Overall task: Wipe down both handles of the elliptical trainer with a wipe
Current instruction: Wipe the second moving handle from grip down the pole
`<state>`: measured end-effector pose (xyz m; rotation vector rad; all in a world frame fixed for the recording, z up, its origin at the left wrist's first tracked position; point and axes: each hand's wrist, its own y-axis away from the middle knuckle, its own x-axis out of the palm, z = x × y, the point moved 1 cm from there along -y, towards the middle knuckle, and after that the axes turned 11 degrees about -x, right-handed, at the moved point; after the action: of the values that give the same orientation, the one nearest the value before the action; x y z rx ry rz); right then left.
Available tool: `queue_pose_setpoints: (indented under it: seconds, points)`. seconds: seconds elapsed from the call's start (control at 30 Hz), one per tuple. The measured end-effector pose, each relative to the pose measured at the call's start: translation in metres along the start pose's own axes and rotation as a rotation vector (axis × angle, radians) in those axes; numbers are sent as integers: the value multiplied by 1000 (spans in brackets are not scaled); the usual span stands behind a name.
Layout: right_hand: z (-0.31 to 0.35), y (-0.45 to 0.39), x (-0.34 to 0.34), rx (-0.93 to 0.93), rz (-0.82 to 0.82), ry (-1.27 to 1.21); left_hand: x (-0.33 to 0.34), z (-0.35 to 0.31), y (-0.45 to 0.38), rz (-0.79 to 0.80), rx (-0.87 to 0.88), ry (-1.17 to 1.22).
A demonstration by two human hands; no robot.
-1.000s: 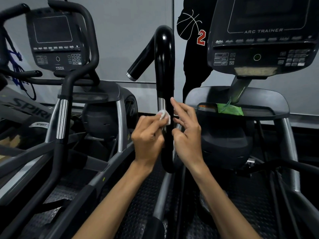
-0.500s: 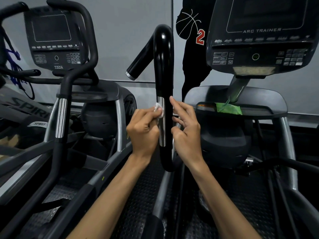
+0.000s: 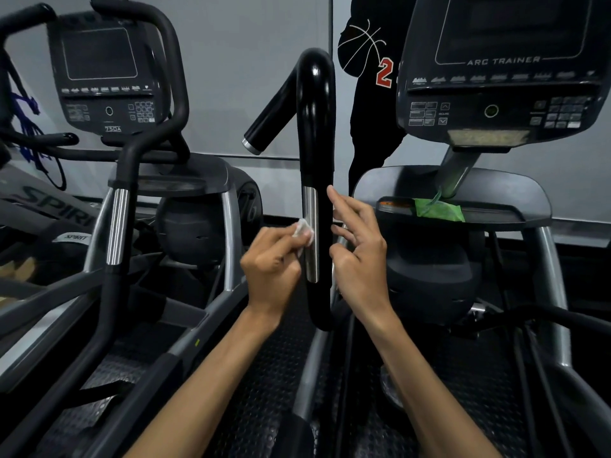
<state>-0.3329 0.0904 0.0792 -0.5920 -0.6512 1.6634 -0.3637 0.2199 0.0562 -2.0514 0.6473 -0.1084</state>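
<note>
Left hand (image 3: 272, 259) pinches wipe (image 3: 303, 231) against handle (image 3: 315, 193); right hand (image 3: 358, 256), fingers apparently loose, just beside it.

Open air lay left of the handle (image 3: 315, 133) above the left hand (image 3: 271, 269); the right hand (image 3: 358, 256) filled the narrow gap before the console shelf (image 3: 515, 196); the neighbouring machine's handle (image 3: 115, 226) stood well apart, leftward.

Second trainer on the left, console (image 3: 99, 77) marked 750A, black handlebar (image 3: 115, 259) with a chrome band. Green packet (image 3: 438, 209) lies on the right machine's tray below the ARC TRAINER console (image 3: 502, 71). Basketball-player wall graphic (image 3: 370, 61) behind.
</note>
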Motion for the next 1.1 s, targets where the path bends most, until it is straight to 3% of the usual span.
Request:
queue_pose_setpoints:
  seconds: [0.1, 0.23, 0.37, 0.53, 0.8, 0.93, 1.1]
  points:
    - [0, 1, 1, 4, -7, 2, 4, -4, -12, -41, -97, 47]
    - [0, 1, 1, -9, -2, -6, 2, -7, 9, 25, 10, 0]
    - [-2, 0, 2, -1, -16, -14, 3, -4, -8, -44, -69, 31]
    - [0, 0, 0, -2, -2, -21, 6, -8, 15, -2, 38, -6]
    - [-1, 1, 1, -3, -7, -15, 8, -15, 11, -22, -23, 22]
    - [-1, 0, 1, -4, -11, -11, 9, -14, -5, -96, -146, 95]
    - [-1, 1, 0, -7, -13, -20, 9, -22, 5, -50, -74, 53]
